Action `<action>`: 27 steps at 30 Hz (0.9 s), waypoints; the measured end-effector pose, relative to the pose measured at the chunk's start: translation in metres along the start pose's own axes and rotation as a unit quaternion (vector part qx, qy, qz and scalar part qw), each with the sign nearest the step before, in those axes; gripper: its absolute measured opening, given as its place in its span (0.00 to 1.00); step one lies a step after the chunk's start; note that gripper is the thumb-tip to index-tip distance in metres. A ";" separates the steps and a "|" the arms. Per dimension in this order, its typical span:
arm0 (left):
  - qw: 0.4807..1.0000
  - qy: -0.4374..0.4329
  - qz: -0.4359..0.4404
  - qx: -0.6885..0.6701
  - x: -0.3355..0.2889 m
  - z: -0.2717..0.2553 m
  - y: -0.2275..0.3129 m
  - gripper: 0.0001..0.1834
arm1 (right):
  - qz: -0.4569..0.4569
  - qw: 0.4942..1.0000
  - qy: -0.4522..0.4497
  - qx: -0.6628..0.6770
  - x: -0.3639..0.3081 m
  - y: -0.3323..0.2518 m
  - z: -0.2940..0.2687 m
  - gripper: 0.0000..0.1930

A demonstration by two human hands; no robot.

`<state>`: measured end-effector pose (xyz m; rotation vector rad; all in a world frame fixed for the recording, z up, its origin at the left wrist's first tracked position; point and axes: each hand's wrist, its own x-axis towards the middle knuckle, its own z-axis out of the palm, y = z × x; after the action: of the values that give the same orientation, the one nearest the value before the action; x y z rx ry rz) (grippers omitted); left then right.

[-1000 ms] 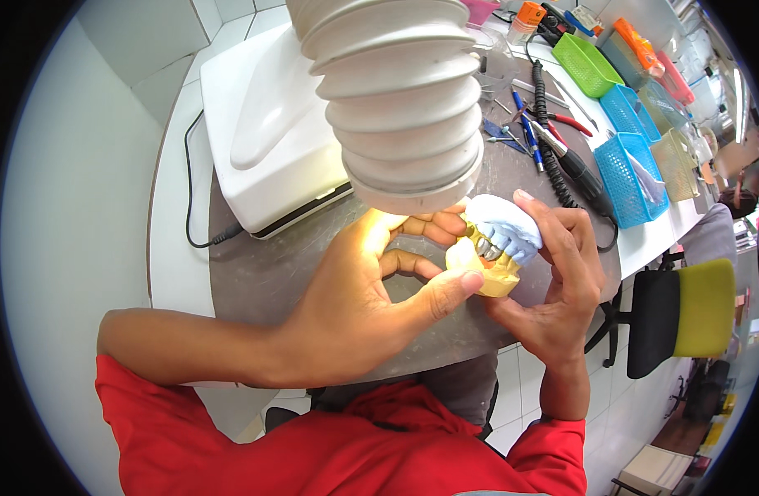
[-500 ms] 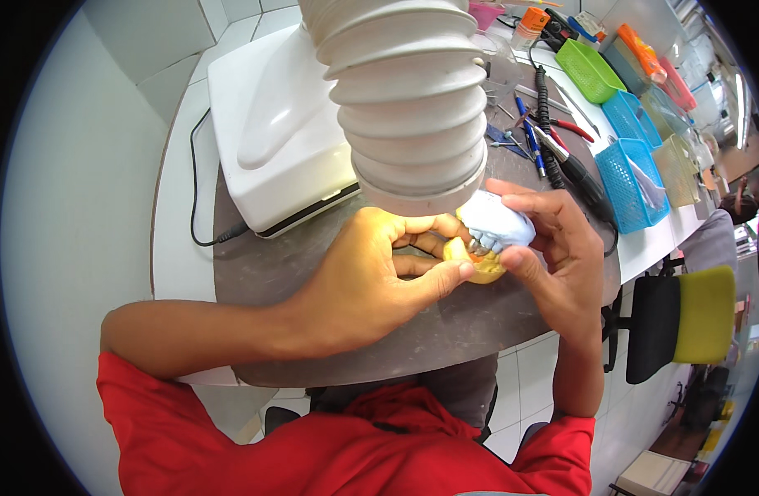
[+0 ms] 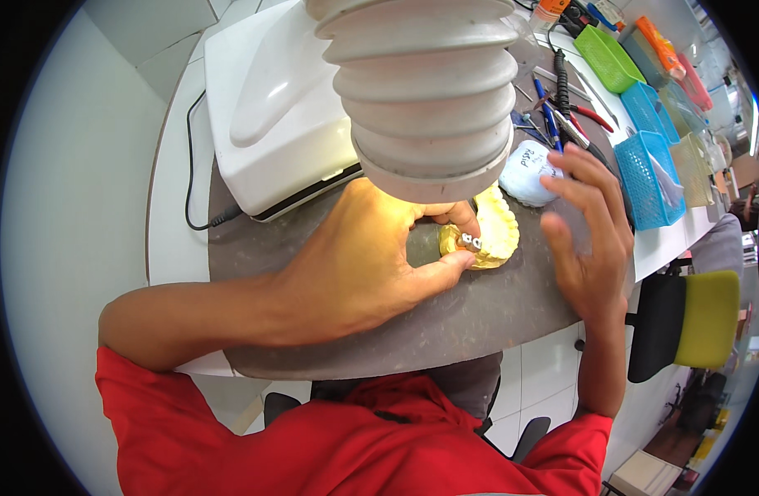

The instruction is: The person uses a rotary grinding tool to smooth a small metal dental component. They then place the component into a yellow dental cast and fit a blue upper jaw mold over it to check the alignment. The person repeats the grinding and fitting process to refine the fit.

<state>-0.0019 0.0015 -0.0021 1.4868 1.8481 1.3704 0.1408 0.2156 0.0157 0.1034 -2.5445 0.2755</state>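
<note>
My left hand (image 3: 359,269) is closed on a yellow dental model (image 3: 501,230), gripping its left end between thumb and fingers. Small metal crowns (image 3: 470,242) show on the model near those fingertips, and the arch of cast teeth faces up. A pale blue dental cast (image 3: 524,174) lies on the bench with handwriting on its upper face; its teeth are out of sight. Just to the right of that cast, my right hand (image 3: 593,227) is open, fingers apart, holding nothing. One fingertip overlaps the cast's edge; contact cannot be told.
A ribbed white suction hose (image 3: 429,99) hangs low over the work. Left of it stands a white machine housing (image 3: 272,124). Pens (image 3: 548,116), red-handled pliers (image 3: 593,116) and a coiled cable (image 3: 562,83) lie behind the blue cast. Blue (image 3: 651,178) and green (image 3: 608,58) baskets line the right.
The blue cast has come off the yellow model and now lies behind it. My right hand has let go and moved right. The yellow model now shows its teeth, still in my left hand.
</note>
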 end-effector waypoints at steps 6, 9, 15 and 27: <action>0.999 0.021 -0.024 -0.020 0.000 0.001 0.002 0.06 | -0.077 0.996 -0.044 0.008 0.002 -0.024 0.003 0.17; 0.998 0.017 -0.057 -0.012 0.002 -0.001 0.005 0.05 | -0.079 0.995 -0.053 0.019 0.001 -0.023 0.005 0.16; 0.999 0.021 -0.028 -0.019 0.001 0.000 0.002 0.05 | -0.101 0.990 -0.061 0.073 0.002 -0.022 0.011 0.17; 0.998 0.049 0.013 -0.027 0.002 0.003 -0.006 0.06 | -0.029 0.997 0.039 0.058 0.009 -0.005 -0.005 0.15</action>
<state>-0.0038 0.0052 -0.0084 1.4449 1.8419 1.5172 0.1370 0.2118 0.0254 0.2065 -2.4438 0.3959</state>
